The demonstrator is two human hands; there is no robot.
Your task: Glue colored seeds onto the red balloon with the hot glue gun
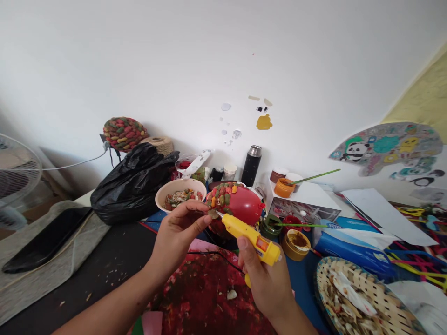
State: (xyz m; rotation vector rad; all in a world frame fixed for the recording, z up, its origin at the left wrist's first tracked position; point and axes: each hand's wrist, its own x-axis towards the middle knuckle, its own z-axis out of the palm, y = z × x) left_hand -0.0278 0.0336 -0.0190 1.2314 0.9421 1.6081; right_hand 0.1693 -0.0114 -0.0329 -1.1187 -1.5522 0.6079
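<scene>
Soft, diffuse light brightens the plain white wall [195,60], which grades to grey toward the left edge; the light's source lies out of view. The glossy red balloon [246,207] carries a faint pale sheen, and the crumpled black plastic bag [129,190] shows dull glints along its folds. The dark red-stained sheet [195,298] looks dimmer. Wide-angle distortion stretches the round wire-guarded fan [17,167] and the oval woven basket [394,317], where fine detail softens.
</scene>
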